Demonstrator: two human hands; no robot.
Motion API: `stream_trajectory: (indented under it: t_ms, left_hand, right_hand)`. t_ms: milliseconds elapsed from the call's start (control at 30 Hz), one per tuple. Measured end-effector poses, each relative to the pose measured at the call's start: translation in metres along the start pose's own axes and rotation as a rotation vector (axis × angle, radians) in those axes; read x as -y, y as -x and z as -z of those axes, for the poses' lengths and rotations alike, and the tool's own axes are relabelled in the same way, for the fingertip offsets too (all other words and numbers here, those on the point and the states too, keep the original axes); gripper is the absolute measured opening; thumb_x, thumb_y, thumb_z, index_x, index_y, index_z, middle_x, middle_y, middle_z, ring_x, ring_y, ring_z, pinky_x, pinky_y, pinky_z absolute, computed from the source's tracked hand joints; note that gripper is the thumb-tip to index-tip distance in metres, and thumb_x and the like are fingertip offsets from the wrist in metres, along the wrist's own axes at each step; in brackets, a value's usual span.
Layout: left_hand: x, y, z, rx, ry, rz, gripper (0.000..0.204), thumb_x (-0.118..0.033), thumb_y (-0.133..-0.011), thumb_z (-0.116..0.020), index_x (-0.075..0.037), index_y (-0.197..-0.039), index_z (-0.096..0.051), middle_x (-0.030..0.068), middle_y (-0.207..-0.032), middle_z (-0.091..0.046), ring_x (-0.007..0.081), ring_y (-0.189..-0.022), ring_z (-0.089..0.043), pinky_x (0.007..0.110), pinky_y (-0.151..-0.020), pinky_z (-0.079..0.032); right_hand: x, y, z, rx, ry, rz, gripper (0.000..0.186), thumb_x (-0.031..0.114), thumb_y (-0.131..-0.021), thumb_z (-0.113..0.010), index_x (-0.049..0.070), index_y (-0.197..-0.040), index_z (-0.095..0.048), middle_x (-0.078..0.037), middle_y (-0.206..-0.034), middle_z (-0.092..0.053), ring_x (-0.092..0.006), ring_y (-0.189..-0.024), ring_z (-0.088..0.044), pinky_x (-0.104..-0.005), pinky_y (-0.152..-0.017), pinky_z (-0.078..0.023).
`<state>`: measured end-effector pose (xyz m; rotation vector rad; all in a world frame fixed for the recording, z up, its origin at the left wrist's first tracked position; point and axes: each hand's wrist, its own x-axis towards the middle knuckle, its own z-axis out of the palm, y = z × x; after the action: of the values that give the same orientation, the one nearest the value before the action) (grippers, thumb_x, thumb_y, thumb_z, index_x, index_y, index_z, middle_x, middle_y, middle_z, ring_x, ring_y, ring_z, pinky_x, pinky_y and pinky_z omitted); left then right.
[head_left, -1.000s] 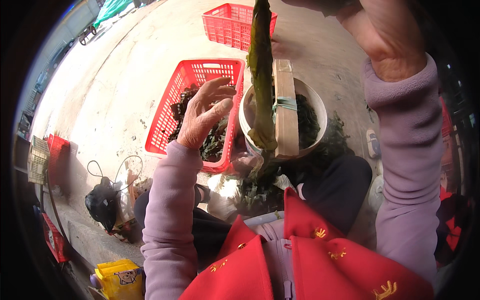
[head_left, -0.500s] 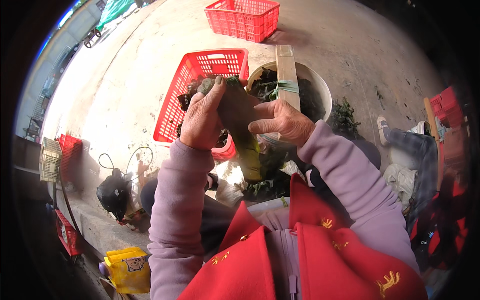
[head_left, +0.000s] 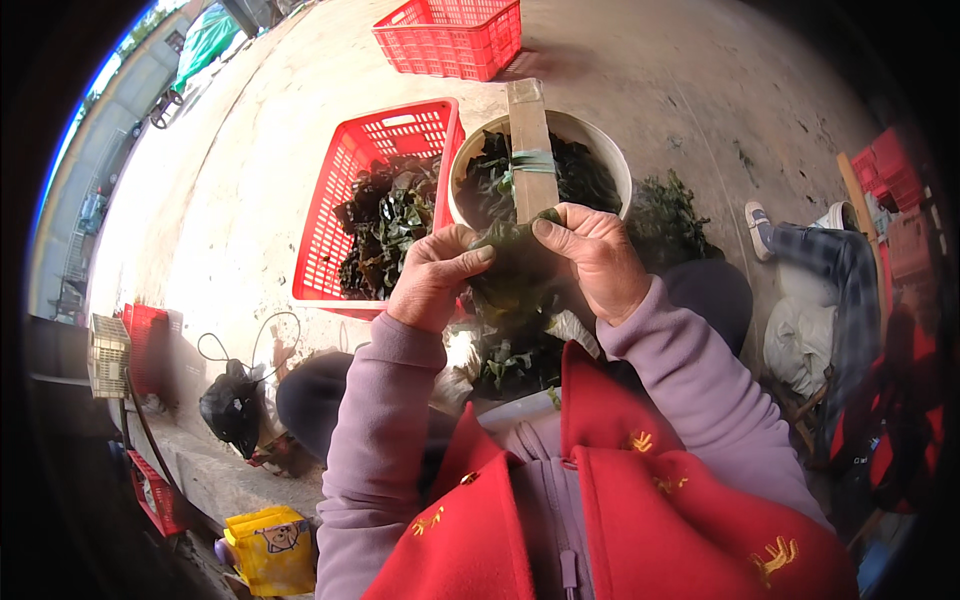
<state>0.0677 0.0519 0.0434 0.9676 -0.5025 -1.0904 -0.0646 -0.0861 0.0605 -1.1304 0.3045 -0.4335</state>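
Observation:
A dark green, wet-looking piece of seaweed (head_left: 512, 268) is stretched between my hands and hangs down in front of me. My left hand (head_left: 438, 276) pinches its left edge with the thumb on top, while my right hand (head_left: 598, 258) grips the right edge. Just beyond them, a pale bucket (head_left: 622, 165) holds more dark seaweed. Across its top lies a wooden board (head_left: 528, 125) with green cord wound round it. To the left, a red plastic crate (head_left: 318, 235) contains a heap of seaweed (head_left: 395, 215). More leafy pieces (head_left: 515, 362) lie below my hands, close to my body.
Another red crate (head_left: 450, 45) stands farther off on the concrete floor. Loose seaweed (head_left: 665, 215) is piled right of the bucket. At left are a black plastic bag (head_left: 232, 408) and a yellow bag (head_left: 268, 550). A person's checked trouser leg (head_left: 835, 290) shows at right.
My left hand has come down and toward me, and my right hand has closed on the seaweed. The long strip now spreads between both hands. The whole view has shifted slightly.

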Motion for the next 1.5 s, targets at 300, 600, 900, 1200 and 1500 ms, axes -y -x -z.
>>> stream_trajectory:
  t_ms: [300,600,900,1200,1500]
  left_hand:
    - [-0.020,-0.011,-0.058,-0.116,0.097,-0.151,0.050,0.013,-0.071,-0.061,0.001,-0.117,-0.045,0.0089,-0.083,-0.062,0.0175,-0.073,-0.062,0.027,-0.069,-0.051]
    - [-0.013,-0.001,-0.060,-0.118,-0.554,-0.235,0.034,0.006,-0.073,-0.061,0.003,-0.106,-0.061,0.0067,-0.085,-0.065,0.0114,-0.076,-0.060,0.022,-0.071,-0.048]
    - [-0.013,-0.010,-0.043,-0.068,-1.131,-0.357,0.012,-0.002,-0.069,-0.067,-0.001,-0.081,-0.067,0.0070,-0.078,-0.061,0.0132,-0.073,-0.058,0.023,-0.068,-0.045]
    - [-0.025,-0.076,-0.014,-0.110,-0.321,-0.070,0.017,-0.015,-0.084,-0.059,0.000,-0.092,-0.063,0.0011,-0.080,-0.061,0.0074,-0.072,-0.055,0.022,-0.067,-0.045]
    - [0.015,-0.175,0.063,-0.278,-0.504,0.010,0.018,-0.015,-0.083,-0.058,0.002,-0.081,-0.063,0.0001,-0.068,-0.057,0.0060,-0.061,-0.050,0.021,-0.058,-0.040]
  right_hand:
    - [0.034,0.013,0.011,-0.044,-0.023,0.135,0.015,0.004,-0.085,-0.055,-0.005,-0.097,-0.058,-0.008,-0.090,-0.063,-0.0094,-0.078,-0.058,-0.0217,-0.072,-0.048]
    - [0.033,0.017,0.026,-0.156,-0.025,0.004,0.038,-0.001,-0.078,-0.060,-0.005,-0.114,-0.050,-0.010,-0.089,-0.062,-0.0113,-0.079,-0.057,-0.0209,-0.072,-0.045]
    - [0.015,0.007,0.036,0.065,0.631,-0.021,0.020,0.002,-0.067,-0.070,-0.002,-0.086,-0.066,-0.014,-0.087,-0.063,-0.0181,-0.080,-0.059,-0.0282,-0.073,-0.045]
    - [0.029,-0.074,0.052,0.032,0.362,0.021,0.022,0.017,-0.085,-0.060,-0.004,-0.085,-0.064,-0.001,-0.068,-0.060,-0.0075,-0.060,-0.049,-0.0240,-0.061,-0.042]
    - [-0.045,-0.181,0.089,-0.111,0.718,-0.053,0.024,0.016,-0.084,-0.054,-0.004,-0.074,-0.062,-0.004,-0.059,-0.058,-0.0086,-0.047,-0.050,-0.0237,-0.044,-0.041]
